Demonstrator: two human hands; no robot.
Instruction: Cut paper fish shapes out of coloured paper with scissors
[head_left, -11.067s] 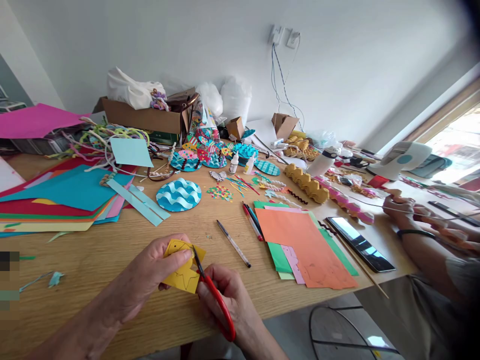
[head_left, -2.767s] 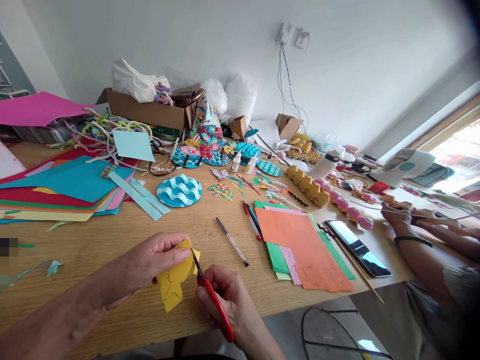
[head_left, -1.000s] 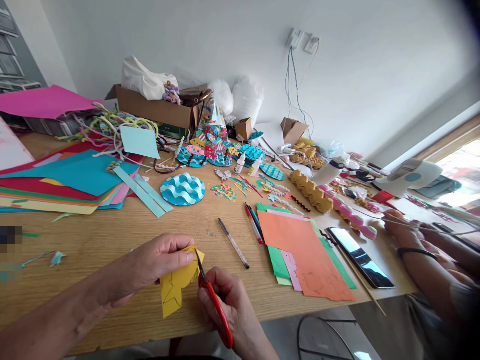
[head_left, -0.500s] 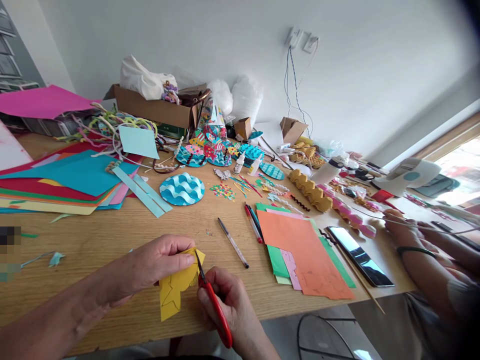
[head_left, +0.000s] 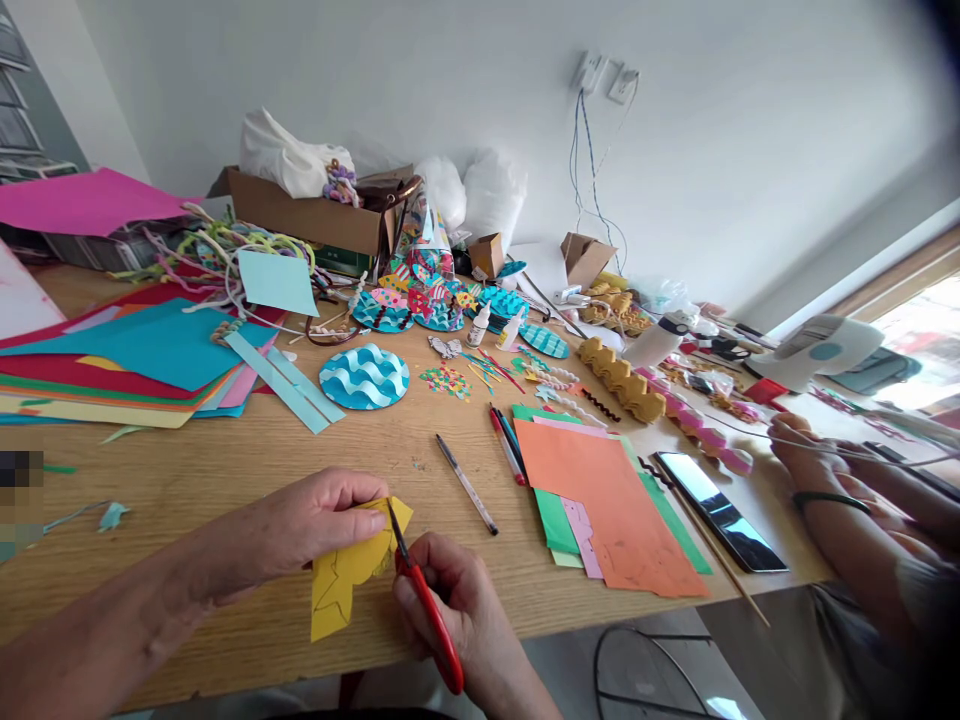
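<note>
Between the thumb and fingers of my left hand point(head_left: 330, 520) is a piece of yellow paper point(head_left: 334, 590) with a dark outline drawn on it. My right hand point(head_left: 450, 595) grips red-handled scissors point(head_left: 433, 615), whose dark blades reach the paper's upper right part, close to my left fingertips. The blades look nearly closed at the paper. Both hands are just above the near edge of the wooden table point(head_left: 262, 640). A clear pen point(head_left: 466, 485) lies beyond my right hand.
Orange paper point(head_left: 592, 500) over green sheets lies to the right, beside a phone point(head_left: 720, 512) and a wooden stick point(head_left: 720, 560). A blue wavy disc point(head_left: 364, 377) sits ahead. Stacked coloured paper point(head_left: 150, 345) fills the left. Another person's hands point(head_left: 810, 460) are at far right.
The yellow paper has turned slightly, its lower end swinging left. The scissors stay at its upper right part, with the blades shifted a little to the left.
</note>
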